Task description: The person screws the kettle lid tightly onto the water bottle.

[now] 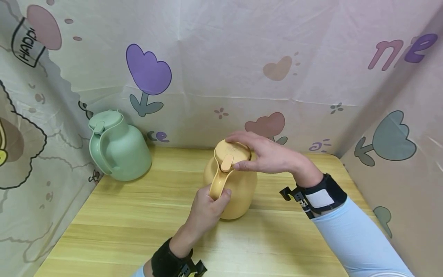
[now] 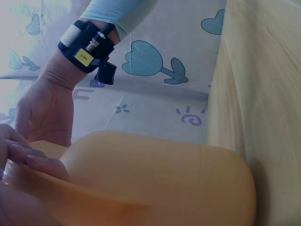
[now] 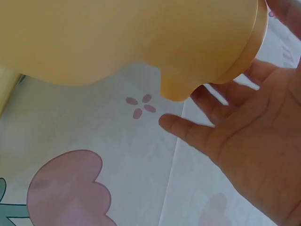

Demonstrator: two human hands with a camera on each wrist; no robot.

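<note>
Here's the yellow jug (image 1: 242, 194), upright on the wooden table (image 1: 138, 223) near its far edge, long axis running straight up from base to lid (image 1: 230, 148). The handle (image 1: 217, 186) faces the person, angled a touch to the left, and the spout (image 3: 175, 87) points the opposite way, toward the printed cloth (image 1: 214, 50).

And look at that finish: plain, soft yellow, smooth, a fat rounded body narrowing under a round lid, with a paler tab (image 1: 227, 163) lined up with the handle.

The left hand (image 1: 207, 207) has the handle, fingers curled round it, thumb along the near side. The right hand (image 1: 266, 154) arches over the lid, fingers spread and mostly straight, thumb beside the tab; how firmly they press, I can't tell!

Over to the right wrist view, and there's the spout that the head view hides, the little finger apart from it. The left wrist view gives us a faint line round the body near the base. Only the head view catches the green jug (image 1: 133, 154), well apart on the left, handle and lid in plain sight
</note>
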